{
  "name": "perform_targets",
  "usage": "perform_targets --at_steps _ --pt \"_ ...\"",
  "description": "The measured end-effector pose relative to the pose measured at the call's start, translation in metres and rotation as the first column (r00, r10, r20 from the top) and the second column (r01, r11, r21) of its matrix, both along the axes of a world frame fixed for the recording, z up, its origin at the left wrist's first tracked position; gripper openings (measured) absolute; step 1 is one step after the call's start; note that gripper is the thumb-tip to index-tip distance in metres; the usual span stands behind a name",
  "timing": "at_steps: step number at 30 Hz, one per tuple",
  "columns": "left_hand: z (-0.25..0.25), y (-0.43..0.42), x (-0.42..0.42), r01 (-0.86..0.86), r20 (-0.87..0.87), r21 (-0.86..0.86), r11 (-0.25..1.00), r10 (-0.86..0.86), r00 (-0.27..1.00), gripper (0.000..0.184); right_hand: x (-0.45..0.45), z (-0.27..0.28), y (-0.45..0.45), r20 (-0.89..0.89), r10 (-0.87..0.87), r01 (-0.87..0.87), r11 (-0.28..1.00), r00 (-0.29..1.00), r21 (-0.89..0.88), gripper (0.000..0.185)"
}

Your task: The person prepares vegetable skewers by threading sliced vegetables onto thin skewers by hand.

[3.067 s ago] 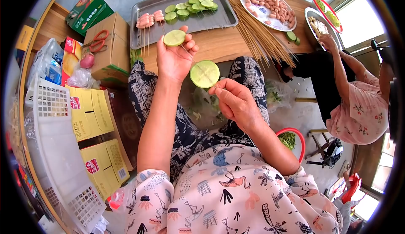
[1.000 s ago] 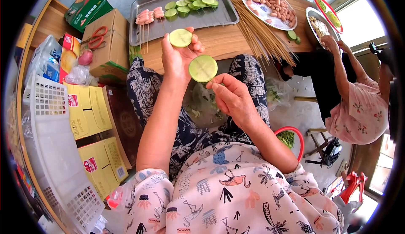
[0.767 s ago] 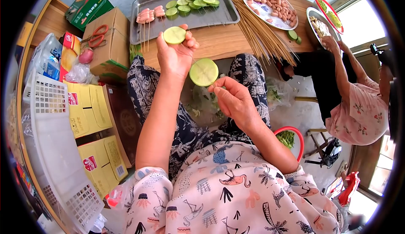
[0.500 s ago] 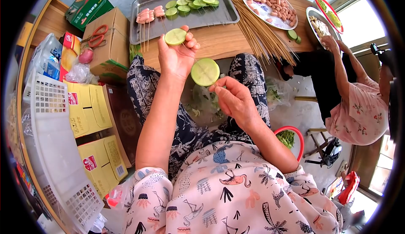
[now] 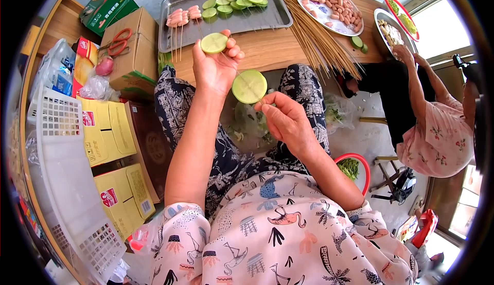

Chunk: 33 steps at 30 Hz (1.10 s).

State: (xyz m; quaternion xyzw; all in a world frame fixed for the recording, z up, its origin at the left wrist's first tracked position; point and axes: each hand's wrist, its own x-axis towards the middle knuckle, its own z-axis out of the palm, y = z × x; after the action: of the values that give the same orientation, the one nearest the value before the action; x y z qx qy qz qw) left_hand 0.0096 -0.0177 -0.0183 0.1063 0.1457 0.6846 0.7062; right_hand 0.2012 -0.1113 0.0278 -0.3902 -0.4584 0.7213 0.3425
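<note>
My left hand (image 5: 215, 68) is raised near the table edge, its fingers curled around a round, pale green vegetable slice (image 5: 213, 43). A thin bamboo skewer (image 5: 230, 61) runs from that slice down to a second, larger green slice (image 5: 249, 86), which is threaded on it. Just below the larger slice, my right hand (image 5: 284, 119) pinches the skewer's lower end between thumb and forefinger. Beyond my left hand lies a metal tray (image 5: 170, 7) bearing green slices (image 5: 237, 0) and skewered pink sausage pieces (image 5: 177, 18).
Loose bamboo skewers (image 5: 319, 40) lie on the wooden table (image 5: 247, 48), beside a plate (image 5: 320, 21) of sausage pieces. A co-worker's hands (image 5: 404, 53) reach into a bowl (image 5: 380, 15) at right. Cardboard boxes (image 5: 126, 200) and a white plastic basket (image 5: 62, 172) stand at left.
Both hands keep nearly the same hold and place. The lower slice has shifted very slightly up and to the left.
</note>
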Motion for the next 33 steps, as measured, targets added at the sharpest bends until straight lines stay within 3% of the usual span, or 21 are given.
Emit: perform_targets --at_steps 14,19,26,33 --pt "0.007 -0.002 0.001 -0.024 -0.062 0.013 1.0 0.025 0.998 0.056 -0.002 0.003 0.0 0.0 -0.004 0.004 1.0 1.0 0.002 0.016" --pt "0.01 -0.005 0.003 -0.038 -0.113 0.022 0.999 0.04 0.993 0.056 -0.002 0.011 0.002 -0.028 -0.005 0.003 0.997 1.0 -0.071 0.016" --pt "0.009 -0.015 0.02 0.06 -0.108 0.011 0.998 -0.059 0.992 0.053 -0.008 0.009 0.008 -0.025 -0.018 0.016 0.997 1.0 -0.076 0.015" --pt "0.007 -0.011 0.019 0.015 -0.041 -0.018 1.0 -0.016 0.999 0.052 -0.011 0.01 0.007 -0.052 -0.046 0.043 0.997 0.998 -0.059 0.016"
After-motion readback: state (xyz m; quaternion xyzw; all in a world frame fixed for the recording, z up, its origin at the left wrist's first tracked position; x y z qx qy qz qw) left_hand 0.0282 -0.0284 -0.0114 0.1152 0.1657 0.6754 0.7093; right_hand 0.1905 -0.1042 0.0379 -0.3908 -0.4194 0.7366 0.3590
